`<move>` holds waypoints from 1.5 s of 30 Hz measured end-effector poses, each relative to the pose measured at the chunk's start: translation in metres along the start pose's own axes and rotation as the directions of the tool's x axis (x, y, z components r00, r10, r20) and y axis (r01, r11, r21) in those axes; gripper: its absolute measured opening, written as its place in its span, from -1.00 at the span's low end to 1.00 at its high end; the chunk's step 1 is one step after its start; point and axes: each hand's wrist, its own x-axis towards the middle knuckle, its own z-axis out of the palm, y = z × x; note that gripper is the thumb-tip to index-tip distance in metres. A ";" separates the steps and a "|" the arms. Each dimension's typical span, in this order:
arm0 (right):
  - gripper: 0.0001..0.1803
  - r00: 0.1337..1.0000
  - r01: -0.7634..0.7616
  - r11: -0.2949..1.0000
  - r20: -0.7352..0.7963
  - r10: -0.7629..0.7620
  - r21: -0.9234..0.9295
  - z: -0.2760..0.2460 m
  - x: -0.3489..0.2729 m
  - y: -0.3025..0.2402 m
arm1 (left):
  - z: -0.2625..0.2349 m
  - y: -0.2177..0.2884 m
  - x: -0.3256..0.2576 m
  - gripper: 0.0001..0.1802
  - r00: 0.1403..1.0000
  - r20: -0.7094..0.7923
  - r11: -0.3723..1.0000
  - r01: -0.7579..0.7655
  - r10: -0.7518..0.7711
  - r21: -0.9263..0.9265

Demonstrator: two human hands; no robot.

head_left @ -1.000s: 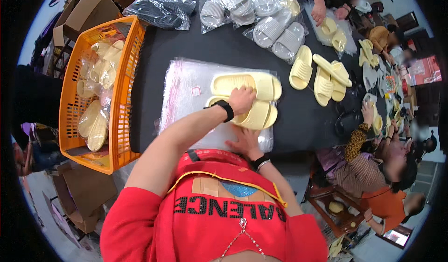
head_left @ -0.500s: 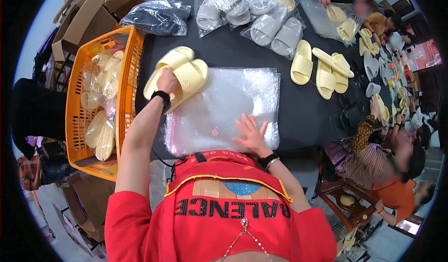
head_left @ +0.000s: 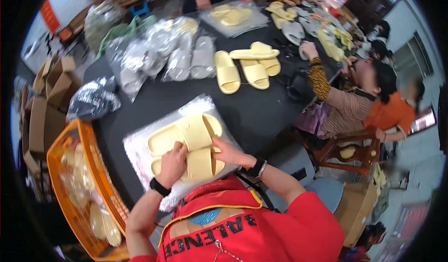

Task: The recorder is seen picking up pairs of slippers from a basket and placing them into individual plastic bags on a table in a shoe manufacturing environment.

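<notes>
A pair of pale yellow slide slippers [head_left: 198, 134] lies side by side on a stack of clear plastic bags [head_left: 135, 145] in front of me. My left hand [head_left: 173, 165] has its fingers curled at the inner edges of both slippers, about mid-length. At their strap end, my right hand [head_left: 227, 152] grips where the two slippers meet; its fingertips are partly hidden there. More yellow slippers [head_left: 227, 73] rest on the dark table [head_left: 247, 113] farther off.
An orange plastic crate [head_left: 95, 168] with bagged slippers stands at the left. Bagged grey slippers [head_left: 203, 57] and a bag of dark items [head_left: 94, 98] lie along the far side. A co-worker's patterned sleeve [head_left: 318, 82] reaches in from the right. Cardboard boxes [head_left: 44, 127] are stacked far left.
The slippers have moved from the stack's upper left corner onto its middle. My right hand has left the bags and come to the slippers. The whole view has turned.
</notes>
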 end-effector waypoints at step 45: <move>-0.47 0.972 0.142 0.810 0.237 -0.005 -0.569 0.083 0.015 0.060 | -0.201 -0.182 -0.371 -0.70 0.005 -0.226 0.190 0.560 -0.974 -0.806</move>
